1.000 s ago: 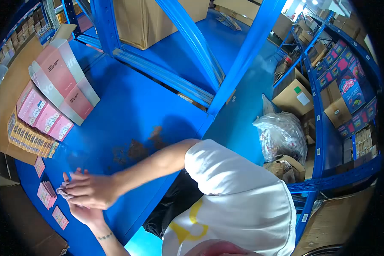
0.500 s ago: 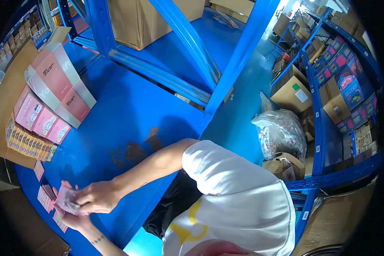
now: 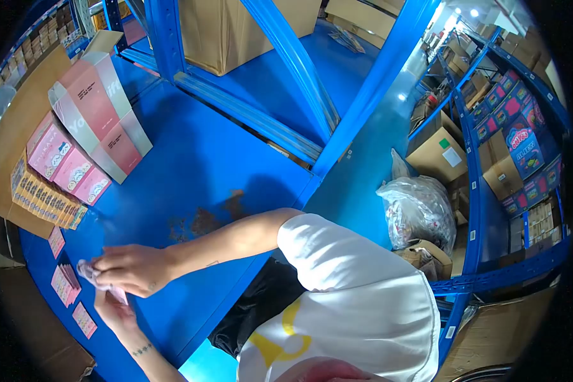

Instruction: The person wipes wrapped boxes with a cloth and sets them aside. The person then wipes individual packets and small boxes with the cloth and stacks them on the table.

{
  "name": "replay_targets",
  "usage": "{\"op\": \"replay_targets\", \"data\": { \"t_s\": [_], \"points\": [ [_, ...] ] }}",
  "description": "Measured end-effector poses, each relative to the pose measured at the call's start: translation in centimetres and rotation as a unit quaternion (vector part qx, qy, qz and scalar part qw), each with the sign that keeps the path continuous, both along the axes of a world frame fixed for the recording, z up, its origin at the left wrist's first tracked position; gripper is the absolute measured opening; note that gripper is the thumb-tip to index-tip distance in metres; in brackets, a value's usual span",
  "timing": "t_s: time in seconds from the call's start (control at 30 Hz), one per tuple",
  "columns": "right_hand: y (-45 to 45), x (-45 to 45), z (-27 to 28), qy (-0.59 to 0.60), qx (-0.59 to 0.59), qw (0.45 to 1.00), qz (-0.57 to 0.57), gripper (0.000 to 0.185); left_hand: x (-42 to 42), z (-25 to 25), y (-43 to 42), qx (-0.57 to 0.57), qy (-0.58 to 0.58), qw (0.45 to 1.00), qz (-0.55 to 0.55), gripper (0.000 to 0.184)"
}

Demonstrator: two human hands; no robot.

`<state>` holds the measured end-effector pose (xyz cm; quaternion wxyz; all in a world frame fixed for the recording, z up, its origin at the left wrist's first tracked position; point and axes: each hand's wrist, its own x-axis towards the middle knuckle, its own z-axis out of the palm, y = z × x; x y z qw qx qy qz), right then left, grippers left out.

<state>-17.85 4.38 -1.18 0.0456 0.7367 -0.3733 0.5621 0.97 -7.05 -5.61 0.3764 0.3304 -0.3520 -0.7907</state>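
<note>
A pink packet in crumpled clear plastic wrap (image 3: 88,272) is held between both hands over the blue shelf, mostly hidden by fingers. My right hand (image 3: 134,268) bends over it from above, fingers closed on the wrap. From below, my left hand (image 3: 113,311) grips its lower part. Beside the hands lie a small fanned stack of pink cards (image 3: 63,284), a pink card with printing (image 3: 84,320) nearer the front and another pink card (image 3: 56,242) farther back.
Pink printed boxes (image 3: 70,167), a row of small orange-brown boxes (image 3: 44,198) and an opened pink-and-white carton (image 3: 99,114) stand on the blue shelf (image 3: 172,159). A blue upright (image 3: 375,95) borders it. A plastic bag (image 3: 420,210) sits on the aisle floor.
The packet has turned in my hands, and my right hand now covers more of it. Both hands have shifted slightly away from the pink cards. The view has also moved a little.
</note>
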Motion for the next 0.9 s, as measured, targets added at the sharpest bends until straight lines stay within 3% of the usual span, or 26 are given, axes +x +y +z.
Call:
{"op": "replay_targets", "data": {
  "t_s": [0.03,0.17,0.2,0.33,0.5,0.67,0.83,0.9],
  "points": [
    [-0.1,-0.3,0.0,-0.001,0.0,1.0,0.0,0.025,-0.5,0.9,0.5,0.0,-0.001,1.0,0.0,0.046],
    [-0.5,-1.3,0.0,0.035,0.098,0.994,-0.021,0.034,-2.7,4.2,4.0,-0.042,0.214,0.974,-0.068,0.039],
    [-0.9,-0.7,-0.4,0.035,0.097,0.994,-0.021,0.034,-2.8,3.8,4.0,-0.043,0.213,0.974,-0.068,0.039],
    [-2.2,4.3,-2.9,0.005,-0.077,0.989,-0.129,0.036,-3.1,0.4,4.9,-0.015,0.299,0.942,-0.152,0.041],
    [-0.6,-1.7,0.8,0.113,-0.091,0.985,-0.089,0.032,-3.8,1.6,5.3,0.028,0.317,0.929,-0.187,0.039],
    [-0.9,-2.2,0.0,0.05,-0.016,0.99,-0.131,0.027,-4.9,4.2,7.4,0.03,0.266,0.951,-0.156,0.038],
    [0.1,1.2,-1.0,0.105,-0.045,0.992,-0.059,0.03,-4.2,4.0,6.5,-0.012,0.253,0.959,-0.129,0.038],
    [-0.5,-0.8,0.5,0.113,-0.091,0.989,-0.027,0.033,-2.6,1.0,3.8,0.15,0.364,0.918,-0.054,0.041]
  ]
}}
